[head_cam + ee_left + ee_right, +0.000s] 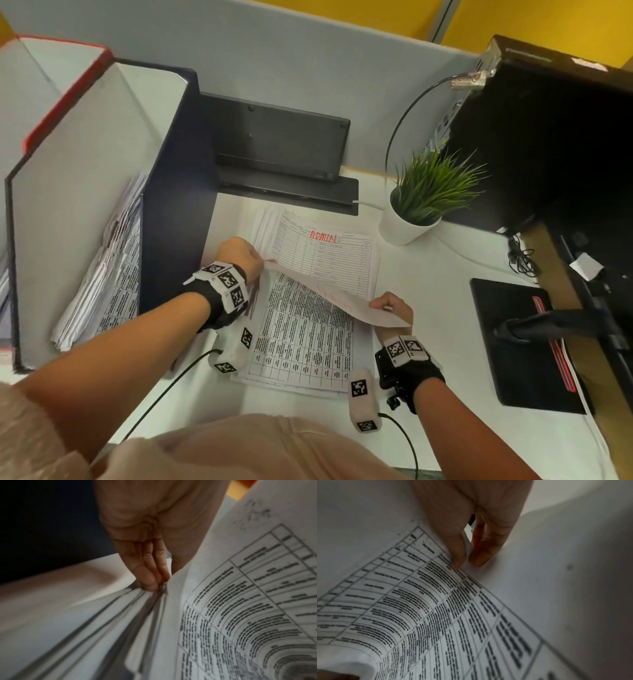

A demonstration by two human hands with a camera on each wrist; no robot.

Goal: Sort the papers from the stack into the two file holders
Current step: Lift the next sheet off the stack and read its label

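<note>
Fingers of both hands grip one sheet [337, 298] lifted off the stack [310, 342] on the desk [435, 308]: left hand [239, 255] at its far-left corner, right hand [392, 308] at its near-right corner. Blue holder [102, 192] with papers stands left of the stack, red holder [51, 85] behind it.

Left wrist: fingers [150, 572] and thumb pinch the sheet [240, 601] edge.

Right wrist: thumb and fingertip [481, 558] pinch the sheet [419, 608] corner.
</note>
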